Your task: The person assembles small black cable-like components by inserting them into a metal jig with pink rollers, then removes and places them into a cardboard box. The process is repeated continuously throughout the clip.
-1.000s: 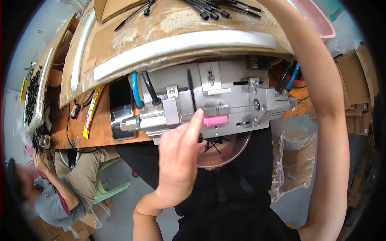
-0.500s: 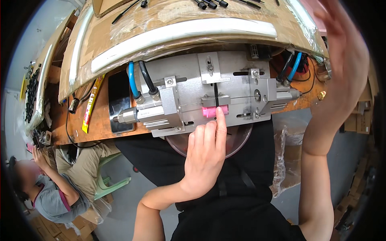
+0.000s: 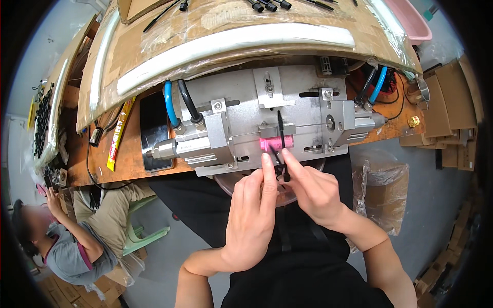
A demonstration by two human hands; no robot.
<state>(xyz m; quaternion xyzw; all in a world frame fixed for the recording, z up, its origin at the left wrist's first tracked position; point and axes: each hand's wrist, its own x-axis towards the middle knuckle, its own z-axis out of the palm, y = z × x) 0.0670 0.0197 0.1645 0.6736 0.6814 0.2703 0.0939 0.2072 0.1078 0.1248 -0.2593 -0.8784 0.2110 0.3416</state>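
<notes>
A thin black brush-like wand (image 3: 281, 123) lies across the small metal block and pink pad (image 3: 266, 143) at the middle of a metal clamping fixture (image 3: 246, 92). My left hand (image 3: 250, 215) is at the pad's near edge, index finger stretched forward and the others loosely bent; its thumb is hidden. A second short black piece (image 3: 273, 150) slants beside that fingertip. My right hand (image 3: 318, 197) pinches the wand's near end between index finger and thumb, just right of the left hand. Below the hands, a translucent bowl (image 3: 226, 183) shows partly, with dark bits in it.
Cylinders with blue and black hoses flank the fixture. A phone (image 3: 154, 131) and yellow packet (image 3: 119, 133) lie left on the wooden bench. Above is a cardboard shelf (image 3: 226, 20) with black wands (image 3: 264, 6). A person (image 3: 77, 246) sits at left; boxes (image 3: 452, 97) stand right.
My right hand has come down from the upper right to the pad and taken the wand's near end. My left index finger has shifted slightly left and nearer, off the wand.
</notes>
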